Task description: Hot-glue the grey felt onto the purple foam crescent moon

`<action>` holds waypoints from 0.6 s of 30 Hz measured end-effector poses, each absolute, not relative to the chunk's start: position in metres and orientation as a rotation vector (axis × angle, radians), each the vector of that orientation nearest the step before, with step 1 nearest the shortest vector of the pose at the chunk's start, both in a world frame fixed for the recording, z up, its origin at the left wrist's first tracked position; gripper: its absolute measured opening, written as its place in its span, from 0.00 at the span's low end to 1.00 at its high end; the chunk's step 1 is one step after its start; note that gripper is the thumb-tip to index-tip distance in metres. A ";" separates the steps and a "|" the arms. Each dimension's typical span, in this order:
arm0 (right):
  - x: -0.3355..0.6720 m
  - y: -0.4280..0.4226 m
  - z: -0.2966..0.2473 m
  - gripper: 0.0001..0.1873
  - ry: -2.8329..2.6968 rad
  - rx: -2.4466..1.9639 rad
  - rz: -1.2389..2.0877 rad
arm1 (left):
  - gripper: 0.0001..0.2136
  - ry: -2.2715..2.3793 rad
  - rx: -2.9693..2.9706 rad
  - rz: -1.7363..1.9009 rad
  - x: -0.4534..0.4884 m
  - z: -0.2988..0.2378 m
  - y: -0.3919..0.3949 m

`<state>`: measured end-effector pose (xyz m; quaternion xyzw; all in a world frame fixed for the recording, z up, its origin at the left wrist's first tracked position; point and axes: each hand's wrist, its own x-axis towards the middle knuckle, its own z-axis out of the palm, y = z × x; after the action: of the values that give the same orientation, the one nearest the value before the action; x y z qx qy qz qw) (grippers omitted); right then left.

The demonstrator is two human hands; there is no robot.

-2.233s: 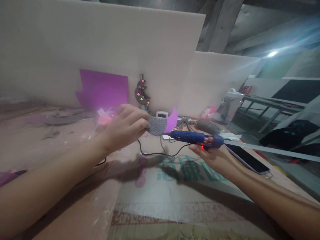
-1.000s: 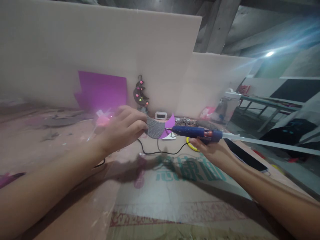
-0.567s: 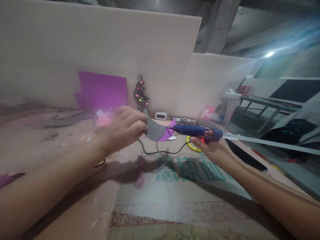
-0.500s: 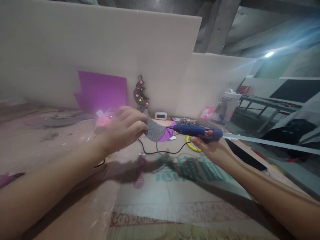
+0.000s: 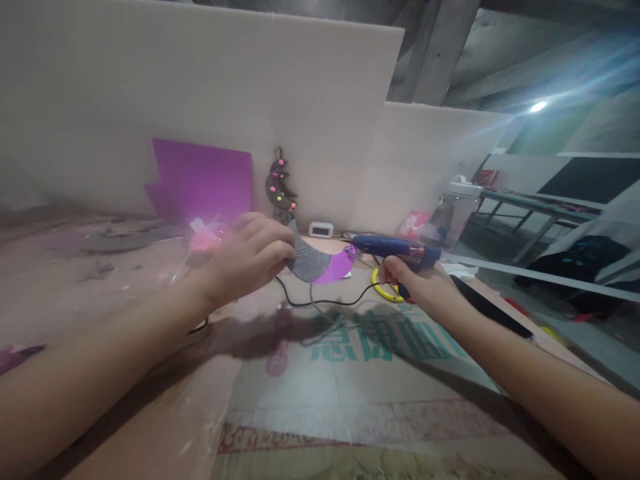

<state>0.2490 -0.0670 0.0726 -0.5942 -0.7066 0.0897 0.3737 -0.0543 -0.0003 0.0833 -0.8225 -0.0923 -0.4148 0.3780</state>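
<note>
My left hand [image 5: 263,248] pinches one end of a crescent shape [image 5: 311,262] held above the table. Grey yarn wraps most of the crescent; its bare tip [image 5: 338,268] on the right is purple. A loose grey strand hangs down from it. In my right hand [image 5: 407,275] is a blue glue gun [image 5: 387,247], fingers wrapped around its handle. The gun's nozzle points left, close to the purple tip's upper end; whether it touches I cannot tell. A black cord [image 5: 330,304] runs across the table below.
Against the white board [image 5: 320,133] lean a purple sheet [image 5: 205,180] and a dark crescent ornament [image 5: 274,188] with coloured balls. A small white clock [image 5: 321,230] stands behind the crescent. A yellow ring [image 5: 384,290] lies under my right hand, a clear jar [image 5: 453,213] at the back right.
The glue gun has moved up and slightly right, from the edge of the grey yarn to near the purple tip's end. My left hand and the crescent have barely moved.
</note>
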 end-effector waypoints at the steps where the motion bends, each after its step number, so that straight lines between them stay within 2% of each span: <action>1: 0.250 -0.065 0.073 0.28 -1.805 -1.515 0.247 | 0.07 -0.246 -2.130 -1.067 -0.053 0.081 0.000; 5: 0.259 -0.051 0.070 0.28 -1.747 -1.470 0.297 | 0.07 -0.265 -2.322 -1.106 -0.043 0.060 -0.002; 11: 0.265 -0.023 0.064 0.23 -1.578 -1.589 0.270 | 0.05 -0.160 -2.564 -0.853 -0.023 0.018 -0.012; 18: 0.262 0.059 0.055 0.17 -1.702 -1.610 0.422 | 0.05 -0.382 -2.695 -0.915 -0.018 0.000 -0.007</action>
<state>0.2615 0.0593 0.0550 -0.6279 -0.6640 0.1646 0.3713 -0.0177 -0.0069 0.0005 -0.9300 -0.1318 -0.3156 0.1345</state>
